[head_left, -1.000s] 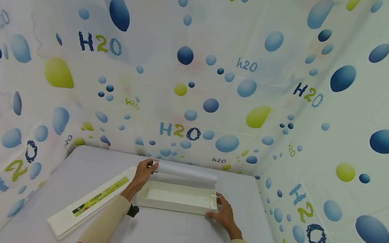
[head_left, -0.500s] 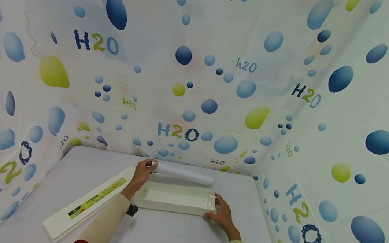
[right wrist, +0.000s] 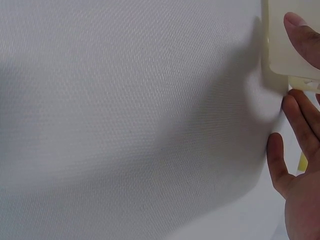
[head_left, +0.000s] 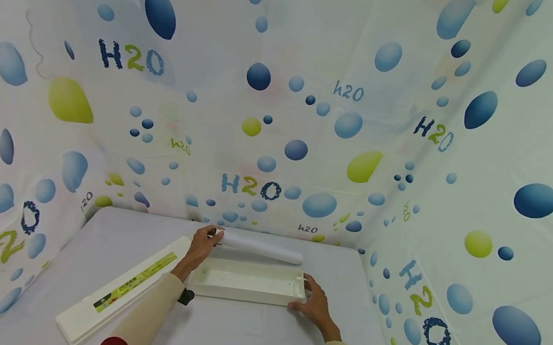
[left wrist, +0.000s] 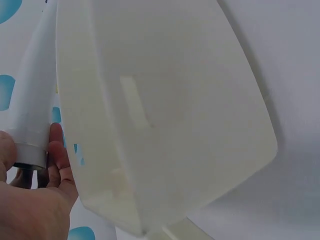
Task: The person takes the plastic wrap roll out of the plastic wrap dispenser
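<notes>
In the head view, my left hand [head_left: 203,244] holds the left end of a long, glossy white roll of cling film [head_left: 263,247], just behind an open cream plastic box [head_left: 242,294]. The left wrist view shows the thumb and fingers of my left hand [left wrist: 35,210] around the roll's end, where a short core [left wrist: 31,156] sticks out. At the box's right end, my right hand [head_left: 315,305] grips it. Its thumb presses the front wall and other fingers reach round the end, as the right wrist view also shows. Parts of that hand lie outside the right wrist frame.
A long white lid [head_left: 76,321] with a green and yellow label [head_left: 134,285] lies slanted at the left, partly behind my left forearm. The table [head_left: 230,329] has a pale cloth. Printed sheets [head_left: 279,115] enclose it at the back and sides.
The head view has swung slightly, so most things sit a little further left in it. Both hands keep their hold, and the roll stays behind the box.
</notes>
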The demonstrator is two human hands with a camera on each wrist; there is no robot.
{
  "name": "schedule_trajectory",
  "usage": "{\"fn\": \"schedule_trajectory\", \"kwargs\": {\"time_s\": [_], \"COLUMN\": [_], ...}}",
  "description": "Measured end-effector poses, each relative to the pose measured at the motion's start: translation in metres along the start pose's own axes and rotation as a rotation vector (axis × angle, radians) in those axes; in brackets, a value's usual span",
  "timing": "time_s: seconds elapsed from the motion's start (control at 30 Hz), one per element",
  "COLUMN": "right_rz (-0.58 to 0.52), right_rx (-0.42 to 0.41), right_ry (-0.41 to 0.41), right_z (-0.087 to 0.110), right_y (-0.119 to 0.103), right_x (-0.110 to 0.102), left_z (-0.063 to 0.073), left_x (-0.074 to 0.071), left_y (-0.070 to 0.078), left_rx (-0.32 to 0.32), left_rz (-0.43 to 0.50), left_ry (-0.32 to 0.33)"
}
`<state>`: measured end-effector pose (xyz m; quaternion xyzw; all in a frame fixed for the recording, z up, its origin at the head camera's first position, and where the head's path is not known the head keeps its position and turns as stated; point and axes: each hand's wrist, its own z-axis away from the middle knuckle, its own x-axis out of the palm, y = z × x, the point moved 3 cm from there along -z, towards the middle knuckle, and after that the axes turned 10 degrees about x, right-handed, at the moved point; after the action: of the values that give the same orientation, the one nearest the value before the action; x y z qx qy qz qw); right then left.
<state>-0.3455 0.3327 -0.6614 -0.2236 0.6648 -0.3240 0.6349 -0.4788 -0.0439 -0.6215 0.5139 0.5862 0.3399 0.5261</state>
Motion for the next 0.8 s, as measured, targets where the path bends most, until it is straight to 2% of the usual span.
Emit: {"fn": "schedule_trajectory", "kwargs": {"time_s": [0.1,0.3,0.5,0.67,0.73,0.8], "right_rz": [-0.008,-0.005,0.0,-0.009,-0.009,-0.008], "right_rx": [-0.014,0.012,0.021,0.033,0.03,0.026], "right_ry": [0.015,0.002,0.003,-0.004,-0.006,-0.007], "right_z": [0.001,0.001,0.0,0.0,-0.001,0.0], "right_y": [-0.001,0.0,0.001,0.002,0.001,0.0], "right_x": [0.0,0.0,0.0,0.001,0.001,0.0], "left_z": [-0.001,-0.004,-0.006,-0.005,-0.007,-0.011], "left_x": [-0.001,-0.003,-0.005,-0.006,-0.007,-0.007], "left_y": [0.0,-0.004,-0.008,-0.008,-0.01,-0.014], "left_rx": [0.022,0.064,0.086,0.004,-0.038,-0.052], "left_rz": [-0.016,-0.093,-0.211,-0.321,-0.337,-0.345], "left_ry": [-0.012,-0.052,-0.079,-0.077,-0.08,-0.084]}}
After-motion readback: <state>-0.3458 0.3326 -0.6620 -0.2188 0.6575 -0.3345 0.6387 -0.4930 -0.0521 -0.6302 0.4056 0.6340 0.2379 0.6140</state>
